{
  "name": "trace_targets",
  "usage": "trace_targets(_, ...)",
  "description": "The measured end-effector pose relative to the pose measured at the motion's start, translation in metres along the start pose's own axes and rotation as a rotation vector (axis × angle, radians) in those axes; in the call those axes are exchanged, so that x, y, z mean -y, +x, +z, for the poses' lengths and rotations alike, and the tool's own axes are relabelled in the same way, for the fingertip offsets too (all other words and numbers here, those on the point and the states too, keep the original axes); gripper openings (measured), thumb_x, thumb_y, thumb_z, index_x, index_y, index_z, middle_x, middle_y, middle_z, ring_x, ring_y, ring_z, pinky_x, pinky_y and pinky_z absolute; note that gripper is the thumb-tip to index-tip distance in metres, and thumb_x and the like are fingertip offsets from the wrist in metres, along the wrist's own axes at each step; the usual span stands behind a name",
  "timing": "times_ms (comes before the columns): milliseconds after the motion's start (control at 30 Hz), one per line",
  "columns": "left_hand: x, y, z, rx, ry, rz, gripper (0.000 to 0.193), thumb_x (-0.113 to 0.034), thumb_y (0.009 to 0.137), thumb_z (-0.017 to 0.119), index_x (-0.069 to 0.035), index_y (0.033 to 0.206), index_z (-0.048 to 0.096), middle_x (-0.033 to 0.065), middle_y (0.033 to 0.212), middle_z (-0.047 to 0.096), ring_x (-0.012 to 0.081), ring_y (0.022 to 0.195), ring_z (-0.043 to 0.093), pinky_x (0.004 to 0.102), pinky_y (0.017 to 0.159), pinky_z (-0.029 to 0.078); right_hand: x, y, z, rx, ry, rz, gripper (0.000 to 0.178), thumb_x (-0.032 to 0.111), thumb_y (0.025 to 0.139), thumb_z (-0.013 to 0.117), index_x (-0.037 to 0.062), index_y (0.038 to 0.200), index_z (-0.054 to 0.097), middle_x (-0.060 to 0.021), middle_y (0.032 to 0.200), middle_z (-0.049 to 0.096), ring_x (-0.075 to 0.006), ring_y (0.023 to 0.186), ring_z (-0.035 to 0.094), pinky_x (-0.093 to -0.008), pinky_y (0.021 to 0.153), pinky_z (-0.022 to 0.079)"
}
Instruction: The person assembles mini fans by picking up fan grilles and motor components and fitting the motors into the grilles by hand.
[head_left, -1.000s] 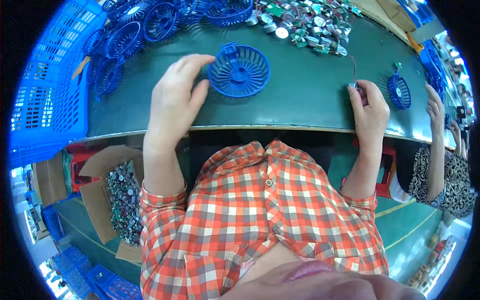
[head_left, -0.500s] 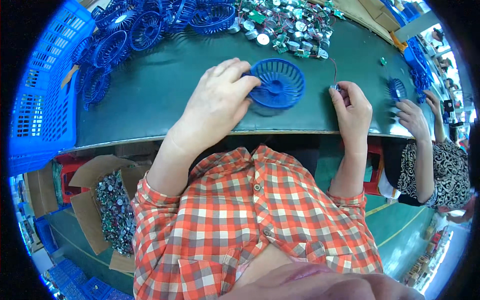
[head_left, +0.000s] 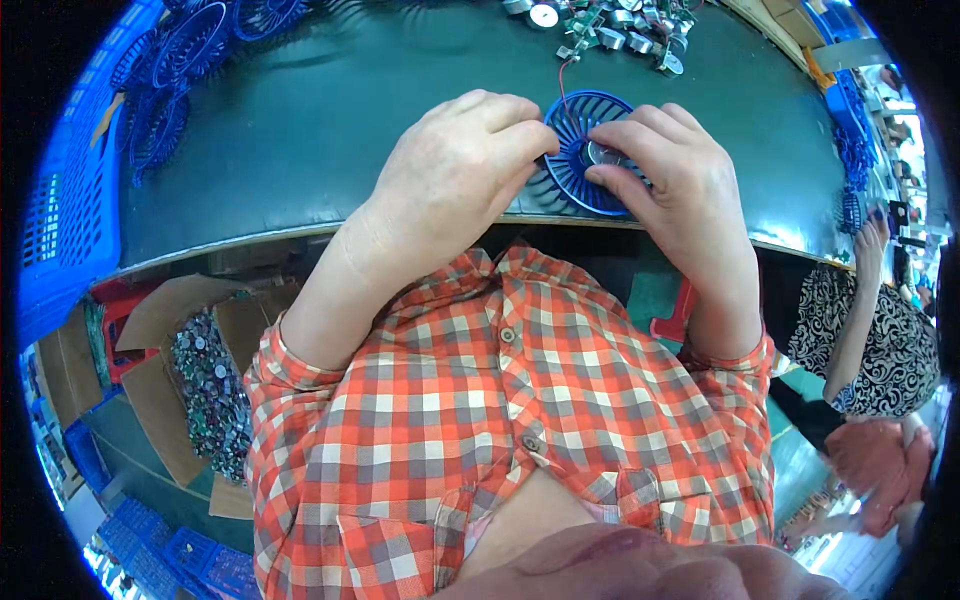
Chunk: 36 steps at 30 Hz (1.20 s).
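Observation:
A round blue slatted plastic fan cover [head_left: 578,182] is held over the near part of the green table. My left hand [head_left: 465,150] pinches its left rim between thumb and fingers. My right hand [head_left: 670,160] reaches over its right side, thumb and fingers closed on a small silvery round motor [head_left: 604,154] at the middle of the cover. A thin red wire [head_left: 563,80] runs up from near the motor past the far rim. Whether the motor is seated in the hub cannot be made out, as fingers cover part of it.
Several blue fan covers [head_left: 190,45] are heaped at the far left beside a blue crate [head_left: 70,190]. Motors with green circuit boards [head_left: 630,30] lie piled at the far middle. Below left stands a cardboard box of small parts [head_left: 150,400]. A co-worker's arm [head_left: 862,300] is at the right.
My right hand has brought the motor left and onto the fan cover's middle. The cover has shifted slightly right in my left hand. The co-worker's hand has moved farther right.

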<state>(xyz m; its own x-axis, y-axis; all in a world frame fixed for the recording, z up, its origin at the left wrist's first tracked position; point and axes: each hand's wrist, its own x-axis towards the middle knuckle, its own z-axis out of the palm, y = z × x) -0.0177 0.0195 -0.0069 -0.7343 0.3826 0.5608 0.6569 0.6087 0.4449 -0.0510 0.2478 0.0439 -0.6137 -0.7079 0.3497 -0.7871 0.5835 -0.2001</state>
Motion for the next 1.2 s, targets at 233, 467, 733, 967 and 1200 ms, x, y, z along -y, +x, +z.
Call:
trace_targets(233, 0.0, -0.003, 0.001, -0.006, 0.003, 0.004, 0.023, 0.0, 0.08, 0.072, -0.006, 0.102, 0.068, 0.0112, 0.108, 0.068, 0.031, 0.101, 0.066, 0.0401, 0.084, 0.055, -0.002, 0.005, 0.001, 0.069, 0.032, -0.021, 0.026, 0.008, 0.08, 0.077, 0.0052, 0.105, 0.07, -0.0102, 0.095, 0.064, -0.03, 0.088, 0.064, -0.0385, 0.074, 0.052)
trace_targets(467, 0.003, -0.004, 0.003, -0.039, -0.006, 0.044, 0.017, -0.003, 0.084, 0.07, -0.005, 0.101, 0.068, 0.0088, 0.098, 0.065, 0.0283, 0.095, 0.064, 0.0385, 0.082, 0.054, -0.013, 0.004, 0.003, 0.137, 0.207, -0.005, 0.027, 0.0, 0.082, 0.073, 0.0047, 0.108, 0.069, -0.0106, 0.097, 0.061, -0.0289, 0.088, 0.065, -0.0363, 0.074, 0.052)
trace_targets(733, 0.004, -0.003, 0.002, -0.027, 0.016, 0.037, 0.017, -0.004, 0.084, 0.071, -0.005, 0.101, 0.068, 0.0087, 0.099, 0.066, 0.0281, 0.095, 0.065, 0.0383, 0.082, 0.055, -0.013, 0.008, 0.001, 0.188, 0.145, -0.009, 0.032, -0.002, 0.083, 0.071, 0.0069, 0.113, 0.07, -0.0106, 0.105, 0.063, -0.0277, 0.093, 0.067, -0.0353, 0.078, 0.054)
trace_targets(967, 0.003, -0.003, -0.001, -0.018, -0.013, 0.002, 0.021, 0.0, 0.081, 0.072, -0.006, 0.101, 0.069, 0.0098, 0.103, 0.068, 0.03, 0.099, 0.067, 0.0391, 0.083, 0.056, -0.014, -0.022, 0.003, 0.052, 0.125, -0.158, 0.056, 0.031, 0.081, 0.077, 0.0024, 0.128, 0.066, -0.0162, 0.126, 0.064, -0.0375, 0.105, 0.065, -0.0436, 0.09, 0.054)
trace_targets(1200, -0.002, 0.003, -0.012, -0.132, -0.069, -0.073, 0.023, -0.002, 0.082, 0.074, -0.006, 0.104, 0.069, 0.013, 0.116, 0.067, 0.0314, 0.11, 0.065, 0.0375, 0.09, 0.054, -0.008, -0.038, 0.024, -0.08, 0.0, -0.144, 0.056, 0.018, 0.073, 0.082, 0.0056, 0.125, 0.069, -0.0135, 0.125, 0.066, -0.0324, 0.105, 0.066, -0.0424, 0.09, 0.053)
